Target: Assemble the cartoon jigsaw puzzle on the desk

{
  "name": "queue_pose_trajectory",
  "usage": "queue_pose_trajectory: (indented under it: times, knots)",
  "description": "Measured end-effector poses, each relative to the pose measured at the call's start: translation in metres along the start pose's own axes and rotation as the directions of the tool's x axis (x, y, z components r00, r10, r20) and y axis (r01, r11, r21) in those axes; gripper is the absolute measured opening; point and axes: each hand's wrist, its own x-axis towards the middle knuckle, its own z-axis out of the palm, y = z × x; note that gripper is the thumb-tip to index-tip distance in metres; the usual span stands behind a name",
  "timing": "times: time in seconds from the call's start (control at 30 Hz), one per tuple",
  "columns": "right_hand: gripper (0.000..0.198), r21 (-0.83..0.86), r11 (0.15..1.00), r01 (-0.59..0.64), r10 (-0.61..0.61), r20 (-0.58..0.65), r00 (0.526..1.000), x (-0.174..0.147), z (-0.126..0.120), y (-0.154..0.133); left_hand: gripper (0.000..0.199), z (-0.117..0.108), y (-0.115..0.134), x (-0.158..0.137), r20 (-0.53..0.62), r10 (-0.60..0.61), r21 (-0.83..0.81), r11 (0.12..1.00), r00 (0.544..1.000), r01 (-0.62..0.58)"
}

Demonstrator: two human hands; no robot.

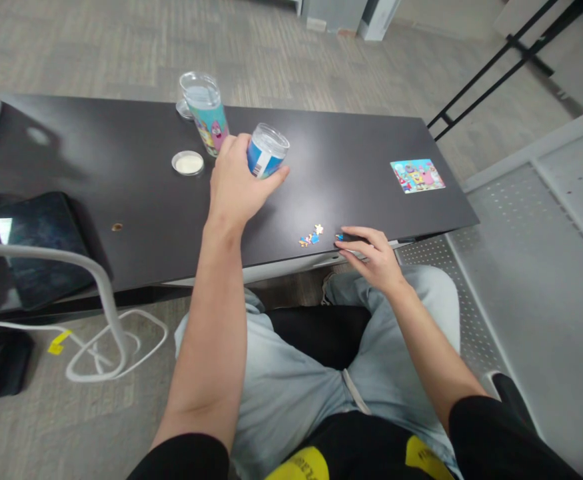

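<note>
My left hand (236, 177) is wrapped round a clear plastic jar (267, 150) with a blue label and a barcode, tilted above the dark table. Just beyond that hand, a taller clear jar (207, 113) with a cartoon label stands near the far edge. My right hand (371, 257) is at the table's near edge, its fingertips closed about a small blue and yellow jigsaw piece (340, 237). To the left of those fingers lies a small group of jigsaw pieces (312, 237), one of them showing a plain tan side.
A round lid (188, 163) lies left of the jars, and another lid (184, 109) is partly behind the tall jar. A cartoon picture card (418, 175) rests at the right. A black tablet (46, 247) and a thick white cable (104, 287) occupy the left.
</note>
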Motion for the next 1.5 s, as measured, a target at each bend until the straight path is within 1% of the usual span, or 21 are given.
queue_pose_trajectory:
  times: [0.07, 0.1, 0.17, 0.23, 0.27, 0.33, 0.4, 0.47, 0.5, 0.57, 0.63, 0.73, 0.87, 0.93, 1.0, 1.17, 1.23, 1.3, 1.37, 1.43, 1.5]
  knots:
    - [0.044, 0.012, 0.999, 0.033, -0.033, 0.0, 0.999, 0.002, 0.0, 0.002, 0.055, -0.003, -0.002, 0.001, 0.042, -0.003, -0.02, 1.0, 0.999, 0.004]
    - [0.043, 0.029, 0.997, 0.075, -0.075, -0.002, 0.997, 0.003, 0.0, 0.003, 0.06, -0.004, -0.004, 0.002, 0.06, 0.0, -0.035, 0.999, 0.998, 0.002]
    - [0.042, 0.055, 0.984, 0.169, -0.168, -0.033, 0.985, 0.006, 0.0, 0.006, 0.066, -0.007, -0.008, 0.004, 0.081, 0.013, -0.065, 0.998, 0.997, -0.007]
    - [0.045, 0.054, 0.975, 0.214, -0.209, -0.088, 0.974, 0.009, 0.001, 0.007, 0.07, -0.008, -0.01, 0.005, 0.086, 0.026, -0.078, 0.997, 0.996, -0.019]
    - [0.047, 0.049, 0.976, 0.211, -0.203, -0.123, 0.971, 0.011, 0.002, 0.005, 0.07, -0.008, -0.011, 0.006, 0.086, 0.031, -0.075, 0.997, 0.996, -0.025]
    - [0.048, 0.052, 0.985, 0.162, -0.147, -0.217, 0.965, 0.02, 0.006, -0.001, 0.071, -0.008, -0.011, 0.006, 0.092, 0.04, -0.054, 0.998, 0.995, -0.036]
    - [0.042, 0.085, 0.988, 0.127, -0.101, -0.267, 0.959, 0.033, 0.013, -0.009, 0.071, -0.008, -0.01, 0.006, 0.097, 0.048, -0.028, 0.999, 0.994, -0.045]
    - [0.037, 0.127, 0.979, 0.157, -0.126, -0.22, 0.967, 0.047, 0.02, -0.014, 0.072, -0.007, -0.01, 0.005, 0.102, 0.053, -0.014, 0.999, 0.993, -0.052]
    - [0.036, 0.13, 0.975, 0.179, -0.157, -0.161, 0.974, 0.053, 0.024, -0.016, 0.073, -0.006, -0.01, 0.004, 0.103, 0.054, -0.014, 0.999, 0.993, -0.053]
    - [0.04, 0.129, 0.963, 0.236, -0.232, -0.045, 0.972, 0.061, 0.028, -0.015, 0.074, -0.005, -0.013, 0.004, 0.095, 0.054, -0.022, 0.998, 0.994, -0.052]
    - [0.048, 0.135, 0.953, 0.27, -0.276, 0.026, 0.961, 0.062, 0.029, -0.011, 0.075, -0.003, -0.016, 0.004, 0.076, 0.063, -0.031, 0.998, 0.995, -0.061]
    - [0.064, 0.135, 0.948, 0.289, -0.297, 0.045, 0.954, 0.053, 0.025, -0.004, 0.076, -0.001, -0.019, 0.005, 0.055, 0.083, -0.016, 0.996, 0.995, -0.082]
    - [0.089, 0.1, 0.943, 0.319, -0.325, 0.062, 0.944, 0.04, 0.017, 0.002, 0.076, -0.001, -0.017, 0.005, 0.063, 0.075, 0.018, 0.997, 0.995, -0.076]
    - [0.095, 0.082, 0.938, 0.336, -0.341, 0.07, 0.937, 0.034, 0.016, 0.003, 0.077, -0.002, -0.015, 0.005, 0.078, 0.064, 0.024, 0.998, 0.995, -0.066]
    - [0.095, 0.077, 0.934, 0.348, -0.352, 0.046, 0.935, 0.028, 0.015, 0.004, 0.077, -0.005, -0.012, 0.005, 0.089, 0.052, 0.042, 0.998, 0.995, -0.056]
    - [0.092, 0.056, 0.942, 0.332, -0.329, -0.054, 0.943, 0.014, 0.013, 0.0, 0.075, -0.01, -0.01, 0.006, 0.108, 0.041, 0.068, 0.997, 0.993, -0.049]
    - [0.091, 0.046, 0.945, 0.325, -0.32, -0.082, 0.944, 0.013, 0.013, -0.005, 0.069, -0.01, -0.01, 0.006, 0.115, 0.042, 0.055, 0.997, 0.993, -0.048]
    - [0.088, 0.059, 0.956, 0.286, -0.277, -0.125, 0.953, 0.016, 0.016, -0.014, 0.066, -0.009, -0.01, 0.006, 0.119, 0.044, 0.046, 0.998, 0.992, -0.05]
    - [0.08, 0.103, 0.97, 0.219, -0.2, -0.169, 0.965, 0.023, 0.022, -0.025, 0.067, -0.008, -0.009, 0.005, 0.12, 0.043, 0.049, 0.998, 0.992, -0.049]
    - [0.067, 0.151, 0.975, 0.162, -0.133, -0.189, 0.973, 0.031, 0.03, -0.036, 0.068, -0.009, -0.006, 0.004, 0.113, 0.036, 0.058, 0.997, 0.993, -0.042]
    - [0.059, 0.167, 0.975, 0.143, -0.112, -0.182, 0.977, 0.038, 0.037, -0.042, 0.066, -0.009, -0.003, 0.003, 0.106, 0.024, 0.057, 0.998, 0.994, -0.03]
